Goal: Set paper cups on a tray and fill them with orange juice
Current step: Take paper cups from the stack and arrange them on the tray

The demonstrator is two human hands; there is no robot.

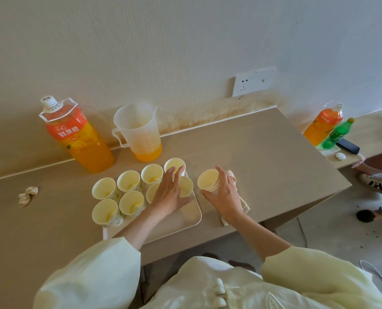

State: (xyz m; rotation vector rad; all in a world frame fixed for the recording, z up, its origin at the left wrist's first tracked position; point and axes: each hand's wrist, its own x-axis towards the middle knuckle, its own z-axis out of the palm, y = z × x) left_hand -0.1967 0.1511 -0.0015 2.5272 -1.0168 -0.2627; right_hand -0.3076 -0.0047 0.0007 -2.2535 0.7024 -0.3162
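Note:
A white tray (185, 217) lies on the table with several empty paper cups (128, 181) standing in rows on its left and far part. My left hand (171, 192) reaches over the tray, its fingers round the farthest cup (174, 165). My right hand (223, 192) holds a stack of paper cups (208, 180) just right of the tray, above the table. A large orange juice bottle (78, 139) stands capped at the back left. Beside it stands a clear plastic jug (141, 132) with a little orange juice at the bottom.
A crumpled tissue (28, 195) lies left of the tray. A cloth (241, 204) lies under my right hand. On a second table at the right stand another juice bottle (321, 124), a green bottle (337, 136) and a dark device (348, 146). A wall socket (252, 82) is behind.

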